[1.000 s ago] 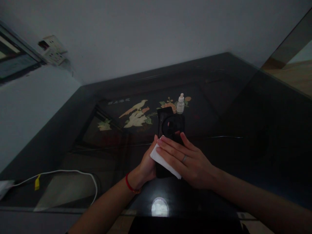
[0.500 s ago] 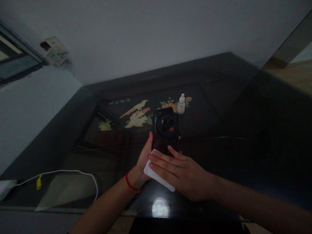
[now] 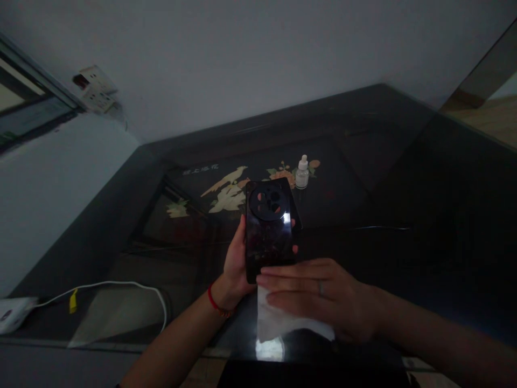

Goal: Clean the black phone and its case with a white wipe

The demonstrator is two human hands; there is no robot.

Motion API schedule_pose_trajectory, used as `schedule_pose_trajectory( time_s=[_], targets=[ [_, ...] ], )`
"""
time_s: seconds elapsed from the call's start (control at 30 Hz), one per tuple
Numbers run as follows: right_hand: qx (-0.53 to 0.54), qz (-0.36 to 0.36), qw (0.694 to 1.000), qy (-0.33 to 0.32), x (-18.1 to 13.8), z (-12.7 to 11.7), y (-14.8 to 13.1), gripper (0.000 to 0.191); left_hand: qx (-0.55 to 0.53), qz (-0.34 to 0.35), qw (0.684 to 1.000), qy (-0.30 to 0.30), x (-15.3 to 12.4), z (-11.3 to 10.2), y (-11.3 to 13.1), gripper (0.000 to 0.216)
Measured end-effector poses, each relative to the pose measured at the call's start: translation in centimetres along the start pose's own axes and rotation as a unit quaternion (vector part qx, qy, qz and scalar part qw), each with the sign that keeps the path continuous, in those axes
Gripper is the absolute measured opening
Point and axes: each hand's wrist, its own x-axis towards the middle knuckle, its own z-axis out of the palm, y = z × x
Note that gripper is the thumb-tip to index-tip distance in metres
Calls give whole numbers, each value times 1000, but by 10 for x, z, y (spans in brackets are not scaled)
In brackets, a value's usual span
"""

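Note:
My left hand, a red cord bracelet at its wrist, is closed round a glossy black phone case. Skin shows through the holes in the case's round camera ring, and fingertips curl past its right edge. At the case's lower end, my right hand, with a ring on one finger, presses a white tissue under its fingers. The tissue hangs loosely below the palm. Behind the case, the edge of another flat dark object shows; most of it is hidden. Beyond stands a small dropper bottle with a white top.
The glossy dark table carries a bird-and-flower picture. At the left, a white cable with a yellow tag runs from a white box. Wall sockets are at the upper left.
My right hand has moved down and right with the tissue, which now hangs more loosely. More of the case's lower back shows. The case has shifted slightly left, with a bright reflection on it.

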Motion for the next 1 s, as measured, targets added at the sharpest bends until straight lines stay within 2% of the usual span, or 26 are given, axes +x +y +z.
schedule_pose_trajectory(
  time_s=[0.03, 0.1, 0.17, 0.23, 0.3, 0.37, 0.43, 0.5, 0.6, 0.7, 0.77, 0.83, 0.9, 0.93, 1.0],
  targets=[
    [7, 16, 999, 42, -1, -4, 1, 39, 0, 9, 1000, 0, 0, -1, 0, 68],
    [29, 99, 985, 142, -5, -9, 4, 37, 1, 25, 1000, -4, 1, -2, 0, 67],
    [83, 212, 939, 257, -9, -9, 9, 32, 7, 38, 999, -12, 1, -2, 0, 66],
    [172, 297, 873, 347, -11, -6, 16, 28, 16, 41, 999, -28, -1, -2, 0, 65],
    [251, 350, 814, 390, -10, -5, 21, 24, 20, 41, 998, -46, -2, 0, 0, 65],
    [293, 393, 768, 413, -7, -7, 24, 22, 9, 48, 997, -58, -3, 1, 0, 65],
    [307, 411, 740, 434, -3, -10, 26, 18, -7, 40, 997, -69, -3, 0, -1, 64],
    [313, 412, 731, 445, -1, -13, 28, 12, -20, 24, 996, -88, -2, -3, -1, 64],
    [316, 399, 734, 450, -2, -15, 30, 4, -29, 13, 994, -109, -1, -6, 0, 65],
    [279, 393, 751, 451, -5, -14, 28, 13, -36, 10, 993, -115, -1, -7, 0, 66],
    [193, 388, 793, 429, -7, -15, 24, 21, -38, 11, 992, -119, -1, -8, -1, 68],
    [63, 339, 864, 368, -8, -17, 17, 31, -32, 2, 992, -121, -1, -8, -1, 72],
    [-60, 240, 927, 282, -8, -20, 12, 41, -17, 0, 994, -112, 0, -9, -2, 74],
    [-105, 179, 949, 238, -8, -21, 10, 43, -9, 4, 995, -103, 0, -8, -2, 74],
    [-165, 81, 971, 151, -8, -21, 9, 40, 6, 14, 997, -77, 1, -7, -3, 73]
  ],
)
